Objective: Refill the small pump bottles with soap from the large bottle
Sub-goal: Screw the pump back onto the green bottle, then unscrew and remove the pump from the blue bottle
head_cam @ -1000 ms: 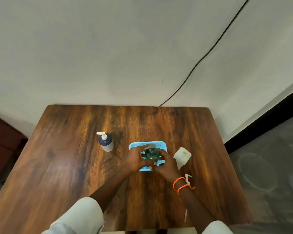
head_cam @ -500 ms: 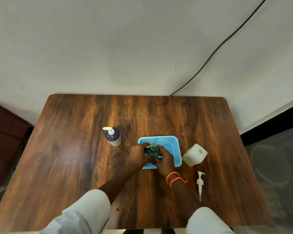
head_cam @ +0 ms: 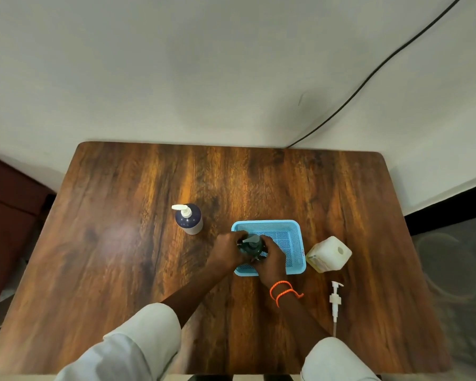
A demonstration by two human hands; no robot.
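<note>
The refill looks to be in its early or middle stage: the large bottle (head_cam: 329, 254) stands uncapped on the wooden surface (head_cam: 121, 270) just right of the blue basket (head_cam: 291, 229), and its white pump (head_cam: 335, 301) lies loose on the surface nearer the person. Both hands work on the green pump bottle (head_cam: 252, 247), which stands upright in the basket's left part, its long axis vertical and its pump spout pointing roughly left and away. The left hand (head_cam: 227, 250) wraps its fingers round the bottle's side, and the right hand (head_cam: 270, 261) grips it from the near right. Whether the cap is being loosened or tightened cannot be told. The dark blue pump bottle (head_cam: 189, 220) stands capped and untouched, well left of the basket, spout pointing left.
</note>
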